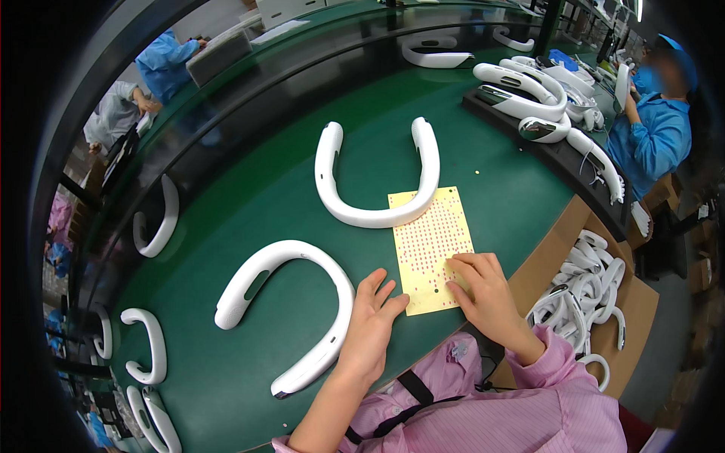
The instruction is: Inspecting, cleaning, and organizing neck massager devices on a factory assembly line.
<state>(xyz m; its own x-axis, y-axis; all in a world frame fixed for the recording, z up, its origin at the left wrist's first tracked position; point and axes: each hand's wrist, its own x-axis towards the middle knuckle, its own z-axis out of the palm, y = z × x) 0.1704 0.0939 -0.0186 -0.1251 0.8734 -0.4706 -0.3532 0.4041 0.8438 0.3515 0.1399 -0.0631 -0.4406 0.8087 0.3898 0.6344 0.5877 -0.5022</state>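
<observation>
A yellow sheet (430, 249) with rows of small red marks lies on the green table in front of me. My right hand (483, 291) rests over the lower right of this sheet, thumb and forefinger apart, with nothing visible between them. At the sheet's lower left corner is my left hand (370, 325), open, its thumb tip touching the edge. Beside that hand lies a white U-shaped neckband device (343, 302) with a dark oval opening on one arm. A second white neckband device (362, 217) sits farther off, its curve overlapping the sheet's top edge.
At right, a cardboard box (634, 325) holds many white curved parts. Beyond it stands a black tray (559, 162) piled with white neckbands. More white neckbands (155, 347) lie along the left edge. A co-worker in blue (653, 136) sits at far right; others are at upper left.
</observation>
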